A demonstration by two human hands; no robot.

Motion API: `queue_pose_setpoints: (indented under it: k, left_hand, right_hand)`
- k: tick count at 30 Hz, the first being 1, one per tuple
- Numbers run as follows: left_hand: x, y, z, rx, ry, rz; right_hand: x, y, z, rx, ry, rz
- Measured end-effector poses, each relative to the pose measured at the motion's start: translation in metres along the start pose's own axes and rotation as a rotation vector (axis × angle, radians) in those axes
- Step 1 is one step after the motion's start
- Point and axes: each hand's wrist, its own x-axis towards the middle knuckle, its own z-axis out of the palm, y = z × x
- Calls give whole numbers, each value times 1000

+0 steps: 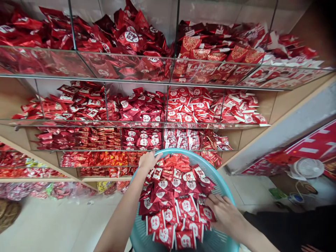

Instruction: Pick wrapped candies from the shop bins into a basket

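A teal plastic basket (222,183) sits low in the middle, heaped with red and white candy packets (174,197). My left hand (148,160) reaches to the basket's far rim, with the fingers curled over the edge next to the packets. My right hand (224,213) lies on the right side of the heap, fingers spread flat and touching a few packets. Neither hand visibly lifts a packet.
Glass-fronted shelves (168,82) rise in several tiers ahead, each compartment full of red packets. More bagged sweets (39,190) lie at lower left by a pale floor. A white fan (307,168) and red boxes stand at the right.
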Motion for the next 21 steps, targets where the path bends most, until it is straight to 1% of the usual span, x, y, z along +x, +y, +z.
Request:
queue_pose_setpoints:
  k: [2,4,6,7,9,11,14,16,18,21]
  left_hand:
    - [0,0,0,-4,-6,-4]
    - [0,-1,1,-7,-2,-7]
    - [0,-2,2,-11,13,-4]
    - [0,-3,3,-17,18,-1]
    - [0,-4,4,-27,33,3]
    - [0,-4,4,-35,37,1]
    - [-1,-3,2,-48,34,-11]
    - [-2,-2,1,-56,33,-19]
    - [-3,-2,0,-63,33,-29]
    - [-4,-2,0,-70,34,-31]
  right_hand:
    - [1,0,-3,5,-14,13]
    - [0,3,-11,38,1,-3]
    - [2,10,-25,79,41,-32]
    - [4,13,-36,92,71,-46]
    - [12,19,-65,87,153,-76]
    - [25,23,-102,46,268,-113]
    - [51,24,-160,6,468,-153]
    - [70,23,-190,-1,582,-165]
    - [90,21,-210,16,645,-215]
    - [124,11,-227,48,666,-344]
